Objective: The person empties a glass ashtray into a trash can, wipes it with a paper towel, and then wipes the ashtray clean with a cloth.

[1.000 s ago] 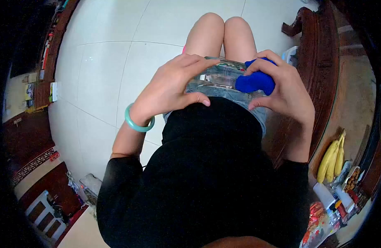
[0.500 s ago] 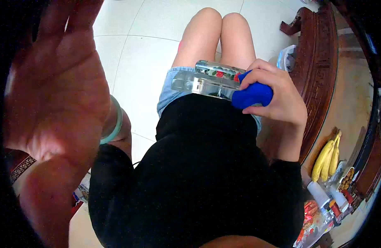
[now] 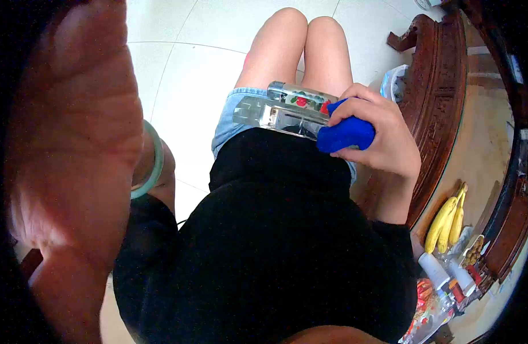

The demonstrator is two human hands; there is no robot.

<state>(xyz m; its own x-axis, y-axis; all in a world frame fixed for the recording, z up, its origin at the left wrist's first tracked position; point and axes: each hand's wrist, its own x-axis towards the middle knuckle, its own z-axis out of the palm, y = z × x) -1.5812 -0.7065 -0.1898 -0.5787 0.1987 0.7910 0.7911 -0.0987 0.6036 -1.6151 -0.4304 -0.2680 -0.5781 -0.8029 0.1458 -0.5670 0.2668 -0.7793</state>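
Note:
Very close to the camera, my left hand point(image 3: 75, 132) fills the left side with its palm facing me. Its palm is flat and its fingers stretch up out of the frame, nothing visible in it. A pale green bangle point(image 3: 153, 163) circles the wrist. Over my lap, my right hand point(image 3: 384, 129) is wrapped around a bunched blue cloth point(image 3: 347, 135). The cloth covers one end of a clear, shiny object with a flower print point(image 3: 295, 112); its exact kind is unclear. That object points left across my denim shorts point(image 3: 227, 123), and its covered end is hidden.
On my right stands a carved dark wooden table point(image 3: 442, 86) with a glass-like top. Bananas point(image 3: 447, 221), white cups point(image 3: 434, 269) and a red-patterned plastic bag point(image 3: 427, 304) lie on it. A bag-lined bin point(image 3: 394, 83) stands by its side, on a tiled floor point(image 3: 184, 74).
My left palm has shifted slightly left and up, and the gap between its fingers no longer shows. The view has moved slightly; my right hand keeps its grip on the cloth.

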